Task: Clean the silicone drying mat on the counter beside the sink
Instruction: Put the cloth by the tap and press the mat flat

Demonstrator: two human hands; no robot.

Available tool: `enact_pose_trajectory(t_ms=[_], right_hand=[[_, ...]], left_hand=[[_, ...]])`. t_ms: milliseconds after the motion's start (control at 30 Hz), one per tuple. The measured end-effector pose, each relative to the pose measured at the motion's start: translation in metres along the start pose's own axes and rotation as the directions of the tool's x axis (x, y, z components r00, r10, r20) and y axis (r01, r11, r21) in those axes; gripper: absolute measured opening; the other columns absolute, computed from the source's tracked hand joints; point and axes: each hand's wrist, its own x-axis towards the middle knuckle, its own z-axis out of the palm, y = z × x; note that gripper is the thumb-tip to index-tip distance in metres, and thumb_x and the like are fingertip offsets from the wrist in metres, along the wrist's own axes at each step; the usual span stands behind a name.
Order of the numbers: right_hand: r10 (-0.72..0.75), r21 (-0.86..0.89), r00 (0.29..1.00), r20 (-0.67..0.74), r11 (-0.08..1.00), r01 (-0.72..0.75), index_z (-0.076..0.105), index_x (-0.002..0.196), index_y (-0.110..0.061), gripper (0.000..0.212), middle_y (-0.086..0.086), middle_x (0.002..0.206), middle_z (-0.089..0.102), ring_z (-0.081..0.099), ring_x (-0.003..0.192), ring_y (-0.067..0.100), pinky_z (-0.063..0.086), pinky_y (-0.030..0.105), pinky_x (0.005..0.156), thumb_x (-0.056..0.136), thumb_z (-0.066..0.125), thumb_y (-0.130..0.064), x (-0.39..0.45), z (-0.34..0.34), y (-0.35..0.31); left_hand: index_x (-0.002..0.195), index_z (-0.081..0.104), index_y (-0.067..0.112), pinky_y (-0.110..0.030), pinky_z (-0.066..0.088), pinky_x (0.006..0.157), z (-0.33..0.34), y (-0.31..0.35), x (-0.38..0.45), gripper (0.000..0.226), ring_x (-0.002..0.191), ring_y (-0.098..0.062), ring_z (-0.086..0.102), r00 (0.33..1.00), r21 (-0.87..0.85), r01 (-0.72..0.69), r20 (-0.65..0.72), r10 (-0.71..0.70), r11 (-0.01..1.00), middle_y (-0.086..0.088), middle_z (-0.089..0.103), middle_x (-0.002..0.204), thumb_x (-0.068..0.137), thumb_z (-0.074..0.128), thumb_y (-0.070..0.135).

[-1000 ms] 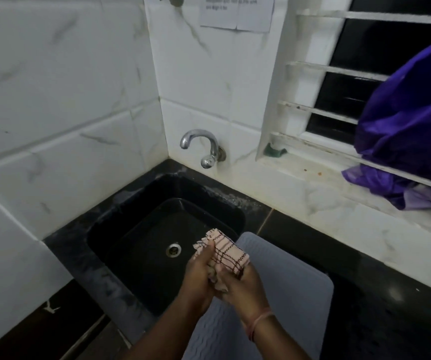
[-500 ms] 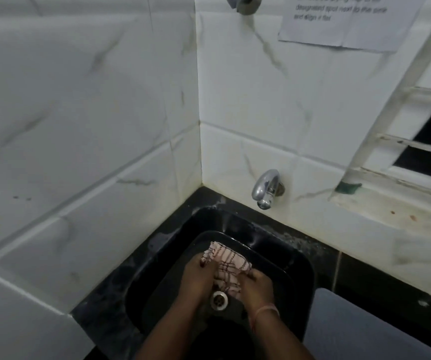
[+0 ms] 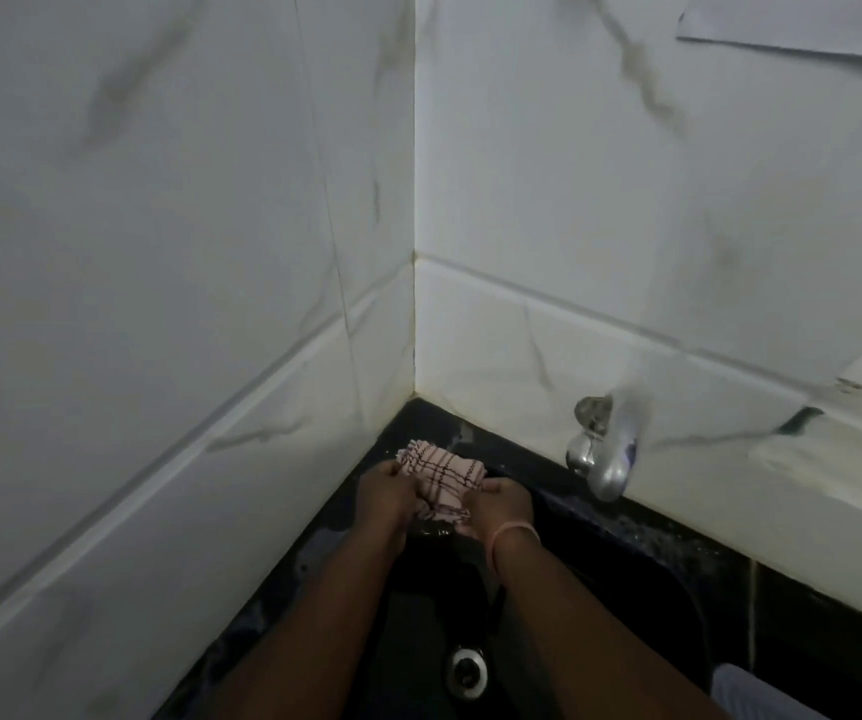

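A bunched pink checked cloth [image 3: 442,472] is gripped between both hands over the far left part of the black sink [image 3: 626,579]. My left hand [image 3: 385,488] closes on its left side. My right hand [image 3: 501,504], with a pink band at the wrist, closes on its right side. Only a corner of the grey silicone drying mat [image 3: 753,696] shows at the bottom right, on the counter beside the sink.
A chrome tap [image 3: 603,454] sticks out of the back wall just right of my hands. The sink drain [image 3: 468,670] lies between my forearms. White marble-look tiles meet in a corner behind the sink. A paper sheet [image 3: 803,28] hangs top right.
Both hands carried the cloth from above the mat leftward over the sink, then toward its far left corner. The view swung left, so the mat and window slid almost out of sight.
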Motion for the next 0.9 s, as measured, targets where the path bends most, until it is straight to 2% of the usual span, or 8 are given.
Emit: enact_pose_trajectory(t_ms=[100, 267, 333, 400, 467, 600, 700, 900], right_hand=[[-0.028, -0.048, 0.998, -0.048, 0.998, 0.026, 0.062, 0.077, -0.014, 0.026, 0.018, 0.089, 0.072, 0.071, 0.075, 0.033, 0.062, 0.044, 0.059, 0.090, 0.062, 0.009, 0.031, 0.020, -0.018], [-0.037, -0.031, 0.997, -0.063, 0.999, 0.035, 0.066, 0.098, -0.006, 0.020, 0.018, 0.100, 0.071, 0.071, 0.084, 0.033, 0.064, 0.050, 0.069, 0.087, 0.058, 0.009, 0.084, 0.049, -0.031], [-0.076, -0.032, 0.996, -0.047, 0.997, 0.074, 0.066, 0.100, -0.008, 0.023, 0.015, 0.105, 0.071, 0.069, 0.085, 0.026, 0.064, 0.039, 0.076, 0.087, 0.059, 0.009, 0.098, 0.056, -0.034], [-0.145, -0.066, 0.989, 0.000, 0.987, 0.145, 0.068, 0.111, -0.010, 0.029, 0.006, 0.103, 0.069, 0.064, 0.082, 0.015, 0.056, 0.014, 0.067, 0.089, 0.059, 0.008, 0.103, 0.060, -0.037], [-0.205, -0.099, 0.978, 0.032, 0.973, 0.207, 0.069, 0.117, -0.011, 0.031, 0.001, 0.108, 0.070, 0.064, 0.089, 0.013, 0.051, 0.009, 0.067, 0.092, 0.058, 0.003, 0.106, 0.064, -0.033], [-0.251, -0.161, 0.967, 0.045, 0.953, 0.255, 0.069, 0.111, -0.024, 0.033, 0.001, 0.110, 0.074, 0.068, 0.100, 0.017, 0.058, 0.035, 0.093, 0.087, 0.063, -0.002, 0.102, 0.066, -0.017], [-0.277, -0.247, 0.960, 0.030, 0.929, 0.276, 0.068, 0.111, -0.016, 0.025, 0.006, 0.113, 0.072, 0.066, 0.103, 0.021, 0.054, 0.032, 0.094, 0.090, 0.064, -0.004, 0.086, 0.053, -0.010], [-0.325, -0.330, 0.946, -0.016, 0.894, 0.302, 0.069, 0.110, -0.010, 0.017, 0.012, 0.114, 0.071, 0.064, 0.109, 0.028, 0.050, 0.031, 0.096, 0.094, 0.066, -0.014, 0.039, 0.019, 0.003]], left_hand=[[0.092, 0.075, 0.005, -0.029, 0.050, 0.050, 0.010, 0.013, 0.044, 0.038, 0.053, -0.024, 0.061, 0.999, 0.005, -0.008, -0.040, 0.008, 1.000, -0.021, 0.074, 0.077, 0.076, 0.049, -0.017], [0.086, 0.073, 0.006, -0.021, 0.043, 0.043, 0.030, 0.031, 0.103, 0.043, 0.052, -0.023, 0.057, 0.994, -0.004, -0.038, -0.101, 0.038, 0.999, -0.015, 0.067, 0.068, 0.078, 0.038, -0.017], [0.086, 0.075, 0.011, -0.027, 0.053, 0.048, 0.036, 0.034, 0.119, 0.046, 0.059, -0.026, 0.065, 0.990, -0.017, -0.079, -0.117, 0.077, 0.997, -0.014, 0.070, 0.071, 0.076, 0.039, -0.016], [0.091, 0.078, 0.012, -0.051, 0.064, 0.066, 0.039, 0.027, 0.134, 0.044, 0.077, -0.035, 0.074, 0.991, -0.022, -0.115, -0.068, 0.113, 0.993, -0.016, 0.076, 0.083, 0.070, 0.046, -0.011], [0.098, 0.078, 0.019, -0.058, 0.062, 0.077, 0.041, 0.009, 0.151, 0.041, 0.086, -0.033, 0.076, 0.988, 0.037, -0.145, -0.048, 0.147, 0.989, -0.009, 0.079, 0.091, 0.073, 0.052, 0.000], [0.109, 0.072, 0.021, -0.045, 0.059, 0.090, 0.049, 0.009, 0.119, 0.035, 0.096, -0.022, 0.071, 0.964, 0.174, -0.189, -0.154, 0.217, 0.966, -0.005, 0.075, 0.108, 0.085, 0.051, 0.005], [0.123, 0.066, 0.009, -0.029, 0.046, 0.090, 0.051, 0.014, 0.079, 0.030, 0.105, -0.024, 0.062, 0.923, 0.245, -0.189, -0.285, 0.257, 0.951, -0.008, 0.068, 0.120, 0.097, 0.051, 0.006], [0.119, 0.069, 0.006, -0.027, 0.040, 0.087, 0.056, 0.008, 0.010, 0.029, 0.116, -0.031, 0.061, 0.963, 0.304, -0.170, -0.151, 0.224, 0.937, -0.016, 0.067, 0.126, 0.096, 0.052, 0.006]])
